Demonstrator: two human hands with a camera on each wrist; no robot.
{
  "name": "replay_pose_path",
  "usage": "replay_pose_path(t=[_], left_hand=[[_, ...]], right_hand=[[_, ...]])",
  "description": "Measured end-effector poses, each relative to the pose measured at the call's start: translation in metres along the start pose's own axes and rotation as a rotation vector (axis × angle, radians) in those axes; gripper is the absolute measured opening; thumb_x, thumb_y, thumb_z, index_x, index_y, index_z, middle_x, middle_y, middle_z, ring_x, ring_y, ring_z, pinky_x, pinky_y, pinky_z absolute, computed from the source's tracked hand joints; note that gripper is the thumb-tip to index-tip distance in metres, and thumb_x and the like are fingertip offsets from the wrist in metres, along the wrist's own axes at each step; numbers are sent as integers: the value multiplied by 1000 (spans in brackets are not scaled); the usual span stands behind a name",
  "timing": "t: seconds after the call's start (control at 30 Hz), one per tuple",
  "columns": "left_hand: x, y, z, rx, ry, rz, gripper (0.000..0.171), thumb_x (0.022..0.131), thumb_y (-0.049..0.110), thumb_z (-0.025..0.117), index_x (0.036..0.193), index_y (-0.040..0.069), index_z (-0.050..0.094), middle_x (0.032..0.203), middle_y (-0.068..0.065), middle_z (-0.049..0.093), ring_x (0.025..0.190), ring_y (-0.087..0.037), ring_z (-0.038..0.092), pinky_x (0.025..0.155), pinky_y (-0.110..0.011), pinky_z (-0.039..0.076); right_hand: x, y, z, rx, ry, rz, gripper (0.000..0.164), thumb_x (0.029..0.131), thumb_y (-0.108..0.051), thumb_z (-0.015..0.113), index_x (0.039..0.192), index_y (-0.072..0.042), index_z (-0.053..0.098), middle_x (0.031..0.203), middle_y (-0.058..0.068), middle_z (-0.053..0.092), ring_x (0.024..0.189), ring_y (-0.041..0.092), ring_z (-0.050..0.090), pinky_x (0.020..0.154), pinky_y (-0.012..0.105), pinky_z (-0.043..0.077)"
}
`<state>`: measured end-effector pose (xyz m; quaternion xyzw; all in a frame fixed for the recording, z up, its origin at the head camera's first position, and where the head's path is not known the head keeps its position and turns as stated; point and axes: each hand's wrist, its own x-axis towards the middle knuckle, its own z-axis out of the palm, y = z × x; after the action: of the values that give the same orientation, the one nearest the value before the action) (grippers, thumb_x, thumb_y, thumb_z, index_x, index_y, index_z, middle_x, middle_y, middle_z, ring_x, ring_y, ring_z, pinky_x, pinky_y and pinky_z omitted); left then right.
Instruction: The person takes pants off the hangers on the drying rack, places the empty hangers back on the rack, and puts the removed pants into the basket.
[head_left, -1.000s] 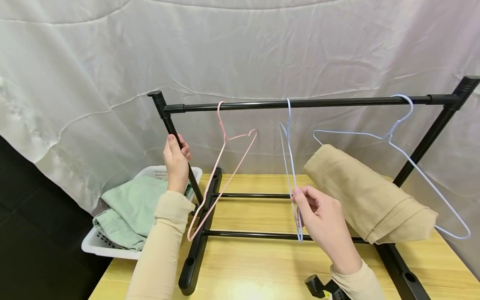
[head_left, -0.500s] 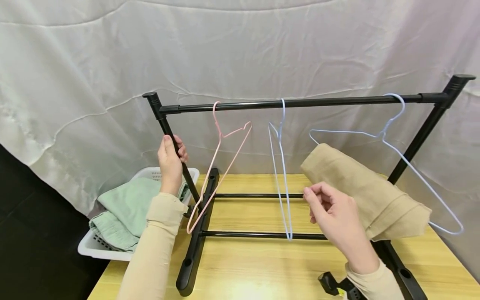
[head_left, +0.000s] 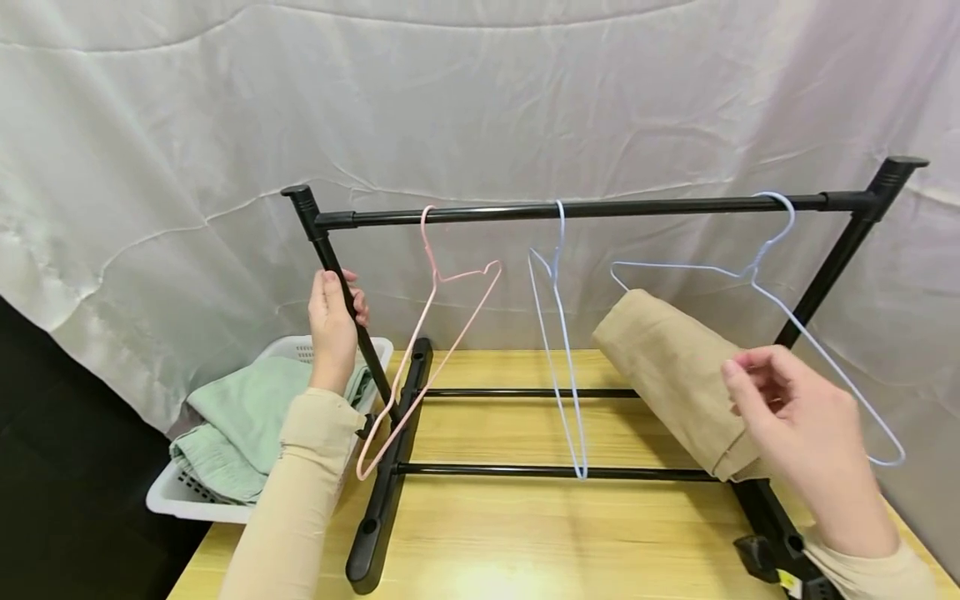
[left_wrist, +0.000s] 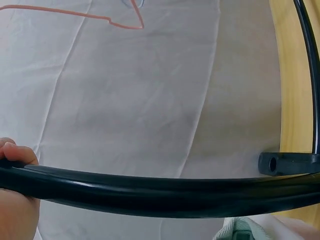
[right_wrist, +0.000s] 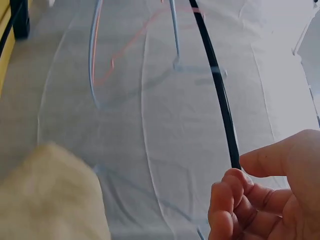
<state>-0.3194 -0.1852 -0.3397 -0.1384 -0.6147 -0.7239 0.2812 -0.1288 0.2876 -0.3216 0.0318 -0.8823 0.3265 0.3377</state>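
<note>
My left hand (head_left: 333, 333) grips the rack's left black post (head_left: 372, 361), fingers wrapped around it, as the left wrist view also shows. My right hand (head_left: 813, 442) is at the right side with loosely curled fingers and nothing in them. In the head view it overlaps a folded tan garment (head_left: 660, 358) draped over the right blue wire hanger (head_left: 789, 218). The garment (right_wrist: 55, 200) shows blurred in the right wrist view, apart from the hand. A pink hanger (head_left: 425, 312) and another blue hanger (head_left: 563, 325) hang bare from the top rail (head_left: 637, 207).
A white basket (head_left: 198, 510) with folded green cloth (head_left: 262, 408) stands left of the rack, at the table's edge. Two lower bars (head_left: 510, 471) cross between the rack's feet on the wooden table (head_left: 555, 542). A pale curtain (head_left: 480, 100) hangs behind.
My right hand has let go of the middle blue hanger and moved right to the tan garment's side. That hanger has swung left. My left hand keeps its grip on the post.
</note>
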Motion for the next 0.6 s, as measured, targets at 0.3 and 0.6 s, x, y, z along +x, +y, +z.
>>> replay_pose_path(t=[0.3,0.6], left_hand=[[-2,-2,1,-1,-61,-29,40,114,54,34,105,19,50,72,1,43,59,-12,41,54,-22,38],[-1,-2,-2,-9,-58,-11,41,113,54,36,106,17,51,71,0,44,58,-12,42,54,-22,39]], right_hand=[[10,46,-43,-150,106,63,28,104,-20,67,124,-1,70,116,-6,65,95,-29,35,81,-2,25],[13,99,-60,-233,-133,60,30,107,-29,65,122,-4,71,94,-7,77,77,-28,38,62,13,35]])
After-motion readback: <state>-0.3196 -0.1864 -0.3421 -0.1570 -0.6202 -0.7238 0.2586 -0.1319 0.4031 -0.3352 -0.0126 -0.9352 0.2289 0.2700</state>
